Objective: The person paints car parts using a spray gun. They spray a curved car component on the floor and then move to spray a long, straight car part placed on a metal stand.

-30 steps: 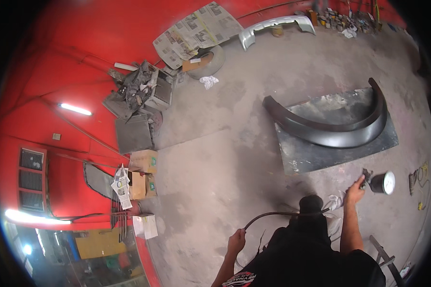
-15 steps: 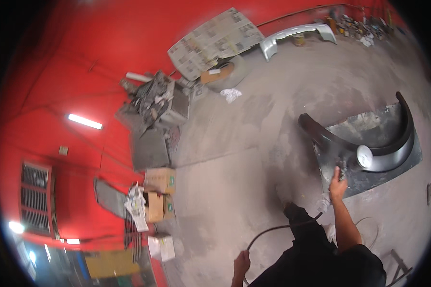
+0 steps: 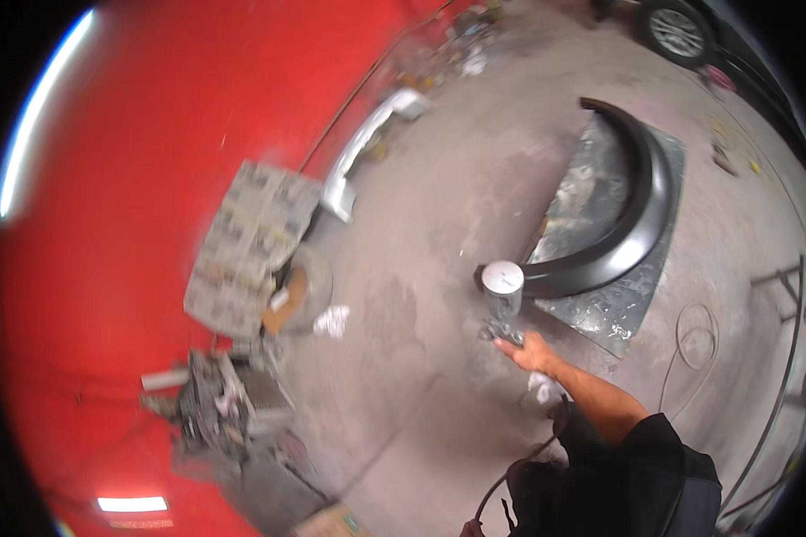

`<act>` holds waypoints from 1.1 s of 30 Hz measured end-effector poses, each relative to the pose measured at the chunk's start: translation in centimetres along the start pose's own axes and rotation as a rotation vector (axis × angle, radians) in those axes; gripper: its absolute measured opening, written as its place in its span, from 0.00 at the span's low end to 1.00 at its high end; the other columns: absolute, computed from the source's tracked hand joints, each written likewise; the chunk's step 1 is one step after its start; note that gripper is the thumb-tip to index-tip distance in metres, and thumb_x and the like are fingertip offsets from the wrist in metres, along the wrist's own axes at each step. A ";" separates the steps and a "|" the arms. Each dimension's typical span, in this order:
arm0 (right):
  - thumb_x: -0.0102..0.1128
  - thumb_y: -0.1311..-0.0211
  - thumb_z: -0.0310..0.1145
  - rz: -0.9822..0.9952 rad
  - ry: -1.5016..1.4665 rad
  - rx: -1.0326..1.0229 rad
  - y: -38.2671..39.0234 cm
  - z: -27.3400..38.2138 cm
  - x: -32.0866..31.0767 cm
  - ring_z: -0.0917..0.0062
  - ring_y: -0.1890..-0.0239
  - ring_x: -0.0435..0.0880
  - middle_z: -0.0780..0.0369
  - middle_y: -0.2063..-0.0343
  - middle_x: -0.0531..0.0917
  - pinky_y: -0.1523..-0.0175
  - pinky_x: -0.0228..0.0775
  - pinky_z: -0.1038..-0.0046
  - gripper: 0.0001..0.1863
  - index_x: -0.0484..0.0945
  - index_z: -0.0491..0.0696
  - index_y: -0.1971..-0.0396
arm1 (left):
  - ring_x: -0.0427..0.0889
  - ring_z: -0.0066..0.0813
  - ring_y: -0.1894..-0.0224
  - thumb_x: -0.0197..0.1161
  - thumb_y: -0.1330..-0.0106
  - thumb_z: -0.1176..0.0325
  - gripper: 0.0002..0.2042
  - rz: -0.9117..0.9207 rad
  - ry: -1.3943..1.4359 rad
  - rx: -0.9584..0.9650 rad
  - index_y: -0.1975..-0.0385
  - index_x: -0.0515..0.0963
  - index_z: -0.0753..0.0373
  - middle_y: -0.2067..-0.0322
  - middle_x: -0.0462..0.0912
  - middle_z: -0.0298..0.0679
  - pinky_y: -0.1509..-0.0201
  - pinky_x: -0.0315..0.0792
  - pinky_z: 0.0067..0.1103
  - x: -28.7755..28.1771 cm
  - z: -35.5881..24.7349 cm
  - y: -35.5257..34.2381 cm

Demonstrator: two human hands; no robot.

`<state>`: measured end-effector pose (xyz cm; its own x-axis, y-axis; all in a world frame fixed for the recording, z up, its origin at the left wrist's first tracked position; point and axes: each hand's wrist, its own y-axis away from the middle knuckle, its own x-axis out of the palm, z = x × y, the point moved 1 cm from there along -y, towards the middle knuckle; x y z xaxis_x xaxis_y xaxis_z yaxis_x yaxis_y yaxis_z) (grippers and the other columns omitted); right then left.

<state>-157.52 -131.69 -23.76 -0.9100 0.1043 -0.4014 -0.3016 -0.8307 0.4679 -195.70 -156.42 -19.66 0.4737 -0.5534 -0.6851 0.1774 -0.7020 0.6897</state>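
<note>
Grasping the spray gun beside the left corner of the board, the right hand stretches forward-left, the cup overlapping in view one end of the curved part. The left hand is at the hose; its grip I cannot tell.

Taking my view as a clock, a bright red wall fills the side from seven round to eleven. One long light tube glows at ten; I see a shorter light between seven and eight. Under me spreads a stained grey floor, with a dark seam running toward half past six. A thin pipe follows the wall near eleven. At nine I have a newspaper-covered panel, at eight a grey scrap heap. Between one and two stands a dark car's wheel.
</note>
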 end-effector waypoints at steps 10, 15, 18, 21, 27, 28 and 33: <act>0.53 0.40 0.56 -1.216 -0.344 0.266 20.0 -5.2 -6.8 0.53 0.66 0.81 0.49 0.75 0.82 0.60 0.70 0.59 0.27 0.77 0.41 0.71 | 0.80 0.47 0.65 0.43 0.29 0.54 0.20 0.168 -0.401 0.755 0.61 0.78 0.61 0.72 0.80 0.49 0.61 0.71 0.32 -8.5 -6.8 -11.2; 0.51 0.39 0.58 -1.158 -0.580 0.340 39.7 -2.1 -4.7 0.60 0.71 0.80 0.54 0.79 0.80 0.64 0.68 0.62 0.28 0.77 0.44 0.75 | 0.80 0.46 0.65 0.43 0.29 0.53 0.20 0.296 -0.618 1.089 0.61 0.78 0.62 0.72 0.80 0.49 0.61 0.71 0.32 -8.6 -10.5 -8.7; 0.51 0.40 0.60 -1.328 -0.639 0.437 50.9 -3.1 -0.3 0.66 0.75 0.79 0.57 0.82 0.79 0.67 0.68 0.64 0.29 0.78 0.45 0.75 | 0.80 0.46 0.65 0.43 0.29 0.53 0.20 0.398 -0.749 1.238 0.61 0.77 0.62 0.72 0.80 0.49 0.61 0.71 0.31 -6.9 -11.2 -5.3; 0.52 0.40 0.60 -1.526 -0.744 0.559 60.2 -3.8 3.5 0.70 0.79 0.77 0.61 0.84 0.78 0.69 0.68 0.65 0.28 0.79 0.46 0.75 | 0.80 0.46 0.66 0.43 0.29 0.53 0.20 0.475 -0.862 1.356 0.60 0.77 0.62 0.73 0.79 0.49 0.61 0.71 0.31 -5.5 -11.5 -1.6; 0.54 0.40 0.59 -2.051 -0.958 0.564 77.5 -8.0 10.4 0.81 0.87 0.71 0.66 0.89 0.73 0.81 0.63 0.75 0.29 0.77 0.45 0.79 | 0.80 0.46 0.66 0.43 0.29 0.52 0.20 0.617 -1.017 1.540 0.60 0.77 0.62 0.73 0.79 0.49 0.61 0.71 0.31 -0.2 -10.0 7.2; 0.53 0.39 0.59 -2.116 -1.033 0.583 80.3 -8.4 11.4 0.82 0.89 0.70 0.67 0.90 0.71 0.84 0.61 0.77 0.29 0.76 0.45 0.81 | 0.80 0.46 0.66 0.43 0.29 0.52 0.20 0.635 -1.035 1.568 0.60 0.77 0.62 0.73 0.79 0.49 0.61 0.71 0.31 1.1 -9.7 8.8; 0.51 0.41 0.65 -2.464 -0.990 0.535 94.8 -12.9 13.0 0.86 0.93 0.64 0.70 0.92 0.66 0.88 0.55 0.81 0.31 0.73 0.46 0.79 | 0.79 0.45 0.67 0.43 0.29 0.52 0.20 0.745 -1.091 1.665 0.60 0.77 0.62 0.74 0.79 0.48 0.61 0.71 0.31 8.2 -6.9 17.9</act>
<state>-194.31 -216.15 5.20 0.9690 0.2403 -0.0578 -0.2285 0.9601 0.1611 -182.71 -170.44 -11.26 -0.5999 -0.3884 -0.6995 -0.7914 0.4162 0.4477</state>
